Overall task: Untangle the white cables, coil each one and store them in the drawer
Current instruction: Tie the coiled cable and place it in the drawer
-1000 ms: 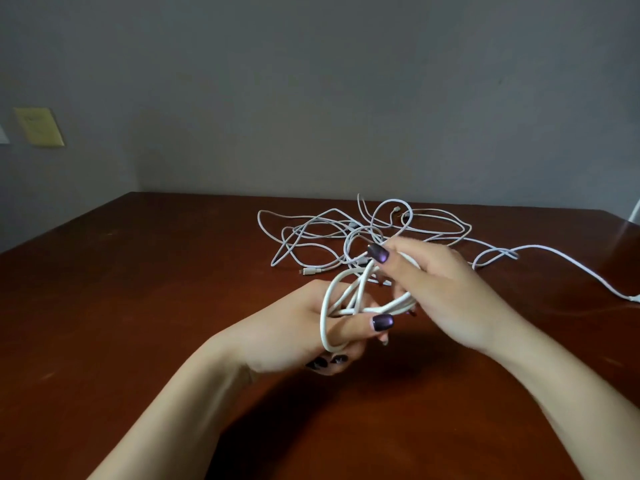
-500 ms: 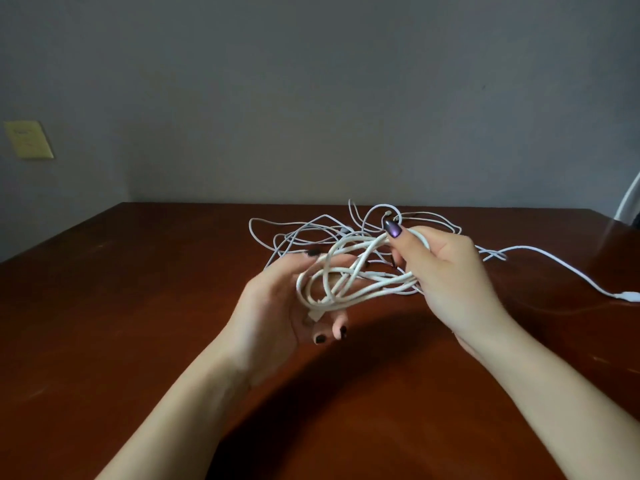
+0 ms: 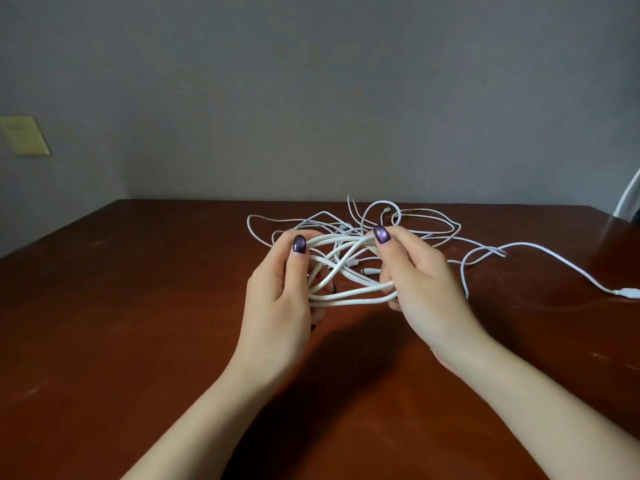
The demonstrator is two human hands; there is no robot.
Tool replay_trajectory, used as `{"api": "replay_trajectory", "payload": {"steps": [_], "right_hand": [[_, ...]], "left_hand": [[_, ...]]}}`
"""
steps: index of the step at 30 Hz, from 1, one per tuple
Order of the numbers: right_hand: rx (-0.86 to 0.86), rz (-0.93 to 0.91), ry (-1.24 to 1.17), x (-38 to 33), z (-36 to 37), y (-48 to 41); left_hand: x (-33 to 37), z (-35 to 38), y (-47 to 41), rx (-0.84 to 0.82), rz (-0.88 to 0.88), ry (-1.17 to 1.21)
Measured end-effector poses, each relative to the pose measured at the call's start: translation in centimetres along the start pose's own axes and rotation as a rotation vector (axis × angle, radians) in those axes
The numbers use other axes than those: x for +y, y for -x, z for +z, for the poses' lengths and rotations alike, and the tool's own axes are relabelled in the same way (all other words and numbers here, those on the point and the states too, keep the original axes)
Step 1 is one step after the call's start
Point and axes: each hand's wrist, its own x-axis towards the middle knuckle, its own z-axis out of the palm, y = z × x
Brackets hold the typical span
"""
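Both hands are up over the bench (image 3: 138, 306), and the thick white cable (image 3: 346, 268) is strung between them in several loose loops. The left hand (image 3: 277, 296) has its grip curled round the left end of the bundle, thumb on top. The right hand (image 3: 422, 289) has its grip closed on the right end, thumb on top too.

So one cable is gathered, but the loops cross each other, and I'd call that coil half made. On the far side of the bench the thinner white cables (image 3: 426, 226) lie in a tangle, unsorted, with one strand running right to a connector (image 3: 627, 292) near the edge.

No drawer is in view, so storing is all to come. The tangle sits close behind the held loops, and I can't tell whether it's hooked in. There's a yellow wall plate (image 3: 24, 135) far left.
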Motion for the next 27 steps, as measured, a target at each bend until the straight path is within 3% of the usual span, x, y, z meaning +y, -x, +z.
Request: {"api": "replay_trajectory", "payload": {"steps": [6,15,18,22,24,27], "right_hand": [[-0.041,0.187,-0.222,-1.1,0.1,0.4],[0.033,-0.033,0.081,-0.7,0.3,0.6],[-0.046,-0.078,-0.038,-0.5,0.7,0.8],[-0.27,0.008,-0.362,0.2,1.1,1.1],[-0.346,-0.02,-0.358,0.4,1.7,1.4],[-0.316,-0.022,-0.22,0.7,2.5,1.7]], "left_hand": [[0.3,0.0,0.2,0.061,0.001,0.027],[0.2,-0.6,-0.2,0.17,0.045,-0.089],[0.1,-1.0,-0.5,0.246,-0.041,-0.015],[0.3,-1.0,-0.9,0.31,-0.279,0.31],[0.3,-1.1,-1.0,0.319,-0.338,0.417],[0.0,-1.1,-0.8,0.316,-0.312,0.306]]}}
